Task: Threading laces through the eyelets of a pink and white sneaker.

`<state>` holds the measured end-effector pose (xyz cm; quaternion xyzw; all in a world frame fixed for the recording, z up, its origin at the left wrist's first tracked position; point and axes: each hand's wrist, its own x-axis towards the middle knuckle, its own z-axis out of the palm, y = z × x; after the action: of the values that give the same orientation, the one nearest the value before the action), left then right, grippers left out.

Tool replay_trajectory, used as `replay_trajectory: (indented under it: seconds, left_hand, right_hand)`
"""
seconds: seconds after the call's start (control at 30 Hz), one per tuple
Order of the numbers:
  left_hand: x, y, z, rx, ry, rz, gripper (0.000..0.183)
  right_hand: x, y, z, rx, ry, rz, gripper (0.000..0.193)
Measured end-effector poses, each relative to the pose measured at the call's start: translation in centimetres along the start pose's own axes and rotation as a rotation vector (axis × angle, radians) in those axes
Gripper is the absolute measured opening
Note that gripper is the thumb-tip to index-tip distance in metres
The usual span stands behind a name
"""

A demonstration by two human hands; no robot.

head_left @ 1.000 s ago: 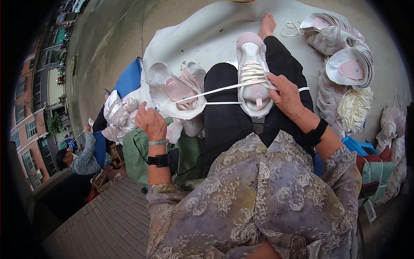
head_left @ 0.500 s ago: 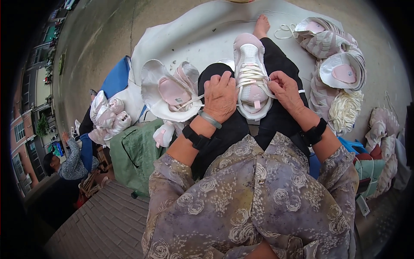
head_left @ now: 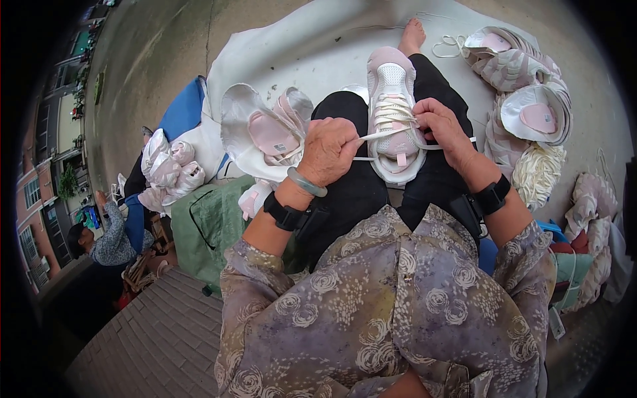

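A white and pink shoe upper [head_left: 391,69] lies across my lap, toe pointing away from me, with cream shoelace [head_left: 393,113] criss-crossed through its eyelets. On its left, my left hand [head_left: 330,150] is closed round a lace end, which runs taut from the lacing to my fist. My right hand [head_left: 443,127] pinches lace at the right edge of the eyelets; its fingertips partly hide that spot. A loose lace tail sticks out beyond this hand. Another white and pink upper [head_left: 269,136] rests open beside my left knee, loose lace showing in it.
Nested uppers [head_left: 511,71] stand in stacks at the right, beside a bundle of cream laces [head_left: 539,174]. A pale sheet [head_left: 285,56] covers the ground ahead. Left are a green bag [head_left: 215,222], bundled uppers [head_left: 172,162] and a seated person [head_left: 114,235]. Brick paving [head_left: 152,325] lies behind.
My left hand has moved from beside the eyelets toward the left and closed into a fist, drawing a lace tight. My right hand stays at the right edge of the lacing.
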<state>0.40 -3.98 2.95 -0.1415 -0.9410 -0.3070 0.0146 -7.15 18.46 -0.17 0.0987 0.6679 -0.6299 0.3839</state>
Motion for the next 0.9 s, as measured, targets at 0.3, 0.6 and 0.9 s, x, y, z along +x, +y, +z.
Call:
replay_trajectory:
  seconds: [0.3, 0.6, 0.9]
  left_hand:
    - [-1.1, 2.6, -3.2, -0.224, -0.222, 0.009, 0.01]
    - [-0.7, 2.7, -0.8, -0.239, -0.132, -0.174, 0.013]
    - [-0.6, 2.2, 0.8, -0.27, -0.11, -0.316, 0.016]
  right_hand:
    - [0.4, 3.1, -1.2, -0.012, -0.095, -0.31, 0.017]
    - [-0.6, 2.0, -0.1, -1.155, 0.175, -0.889, 0.004]
    - [-0.2, 1.0, -0.4, -1.352, 0.052, -0.994, 0.009]
